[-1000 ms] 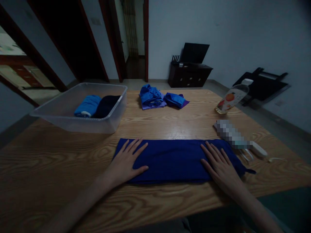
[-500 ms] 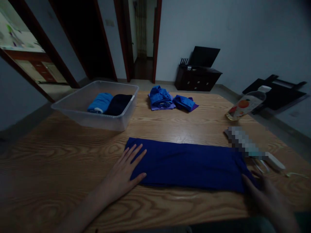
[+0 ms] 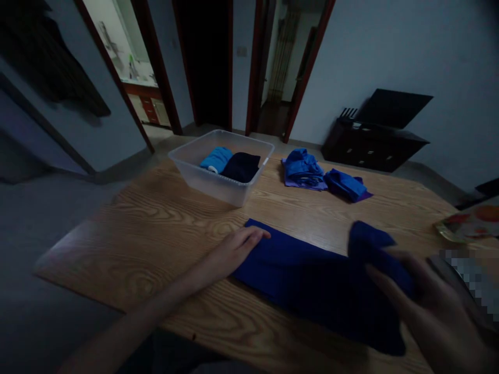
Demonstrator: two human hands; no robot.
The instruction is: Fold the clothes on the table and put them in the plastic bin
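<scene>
A long, folded dark blue cloth garment (image 3: 288, 259) lies slantwise on the wooden table; its exact kind does not show. At its far left end rests my left hand (image 3: 237, 246), fingers drawn together and bent over the edge of the fabric. My right hand (image 3: 424, 291) grips the other end between thumb and fingers. That end is raised off the table, and a blurred flap (image 3: 370, 239) stands up past the fingertips. Shadow darkens the part of the fabric under my right hand.
A clear plastic bin (image 3: 218, 189) holds a light blue folded cloth (image 3: 218, 158) and a dark one (image 3: 242, 167). Beyond the garment are two small blue and purple cloth piles (image 3: 304, 169) (image 3: 346, 185). A bottle (image 3: 468, 223) and a pixelated item (image 3: 471, 280) are at the right.
My right hand has lifted the garment's right end off the table. My left hand has gone from spread flat to fingers drawn together. The view has turned left.
</scene>
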